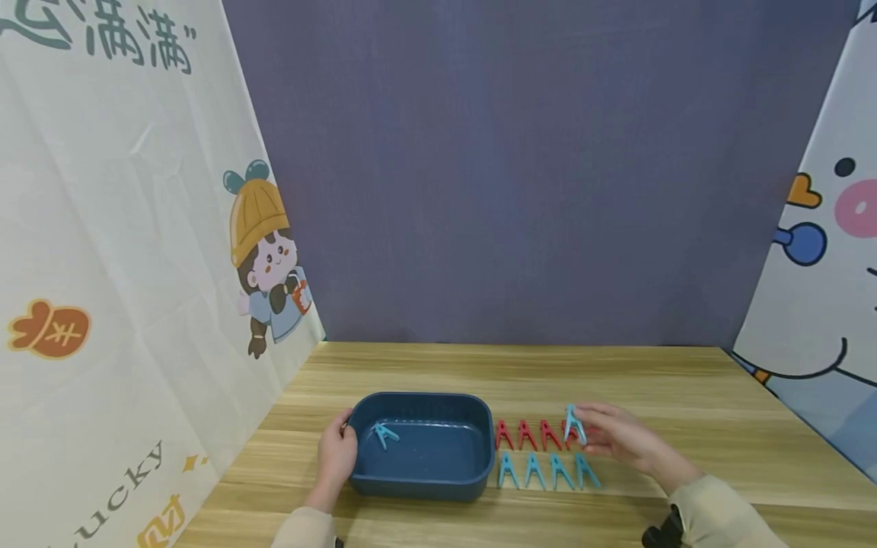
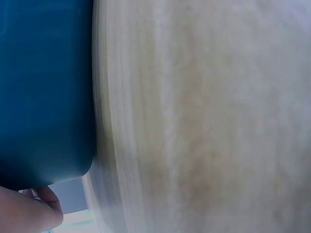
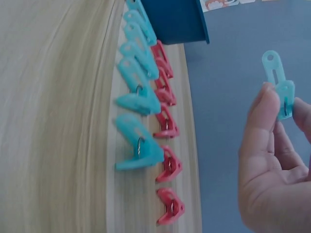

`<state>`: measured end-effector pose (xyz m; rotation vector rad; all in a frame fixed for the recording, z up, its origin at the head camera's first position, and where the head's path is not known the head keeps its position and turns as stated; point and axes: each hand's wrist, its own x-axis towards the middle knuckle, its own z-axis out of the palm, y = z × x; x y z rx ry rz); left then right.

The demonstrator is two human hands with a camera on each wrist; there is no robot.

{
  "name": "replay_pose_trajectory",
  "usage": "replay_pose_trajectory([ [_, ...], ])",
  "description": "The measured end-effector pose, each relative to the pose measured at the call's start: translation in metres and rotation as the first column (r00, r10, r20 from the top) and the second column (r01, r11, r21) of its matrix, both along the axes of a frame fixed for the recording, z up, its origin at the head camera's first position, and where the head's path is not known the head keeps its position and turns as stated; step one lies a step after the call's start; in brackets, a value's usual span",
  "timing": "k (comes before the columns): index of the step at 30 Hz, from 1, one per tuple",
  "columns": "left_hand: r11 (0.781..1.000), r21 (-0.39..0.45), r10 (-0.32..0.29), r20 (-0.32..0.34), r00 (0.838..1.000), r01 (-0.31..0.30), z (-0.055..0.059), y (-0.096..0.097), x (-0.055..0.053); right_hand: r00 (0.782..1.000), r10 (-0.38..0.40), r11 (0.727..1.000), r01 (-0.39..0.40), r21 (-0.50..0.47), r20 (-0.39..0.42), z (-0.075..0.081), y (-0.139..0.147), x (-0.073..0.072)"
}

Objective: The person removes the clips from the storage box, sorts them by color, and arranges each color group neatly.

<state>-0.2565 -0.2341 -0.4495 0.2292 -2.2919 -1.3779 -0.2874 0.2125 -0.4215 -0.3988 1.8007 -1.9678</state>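
Note:
My left hand (image 1: 335, 459) grips the left wall of a dark blue plastic bin (image 1: 421, 489), thumb at the rim; the left wrist view shows that hand (image 2: 30, 212) against the bin's side (image 2: 43, 92). One light blue clothespin (image 1: 385, 434) lies inside the bin. Right of it, my right hand (image 1: 625, 439) pinches another light blue clothespin (image 1: 574, 425) between thumb and fingers, above the table. The held clothespin (image 3: 278, 87) is plain in the right wrist view. Below it stand a row of several red clothespins (image 1: 526, 434) and a nearer row of several light blue clothespins (image 1: 534, 470).
A wood-grain table (image 1: 548, 373) bears everything. Behind it rises a grey-blue backdrop (image 1: 521, 175). White printed cloths with cartoon figures hang at the left (image 1: 151, 228) and at the right (image 1: 795, 304). Both rows begin close to the bin's right wall.

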Motion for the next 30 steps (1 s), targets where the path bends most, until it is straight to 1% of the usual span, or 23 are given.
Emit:
replay_pose_trajectory([
  [4, 1.000, -0.001, 0.005, -0.006, 1.000, -0.005, 0.001, 0.000, 0.000, 0.999, -0.025, 0.999, 0.026, 0.033, -0.022, -0.003, 0.006, -0.001],
  [11, 1.000, -0.002, 0.002, -0.012, 1.000, -0.002, 0.002, 0.000, 0.001, 0.999, -0.017, 0.999, 0.018, 0.045, -0.028, -0.009, 0.017, -0.002],
  [15, 1.000, -0.006, 0.001, -0.018, 1.000, -0.001, 0.001, 0.000, 0.001, 0.999, -0.022, 0.995, 0.024, 0.093, -0.025, -0.011, 0.021, -0.002],
  [21, 1.000, 0.004, 0.003, -0.009, 1.000, -0.003, 0.000, 0.000, 0.001, 0.998, -0.053, 0.982, 0.057, 0.182, -0.023, -0.015, 0.027, -0.001],
  [24, 1.000, 0.003, 0.007, -0.016, 1.000, -0.007, -0.001, 0.000, 0.000, 0.997, -0.070, 0.972, 0.074, 0.221, -0.026, -0.017, 0.029, 0.000],
  [30, 1.000, 0.006, 0.004, -0.018, 1.000, -0.003, 0.000, 0.001, 0.001, 0.995, -0.103, 0.958, 0.103, 0.269, -0.016, -0.021, 0.034, 0.002],
])
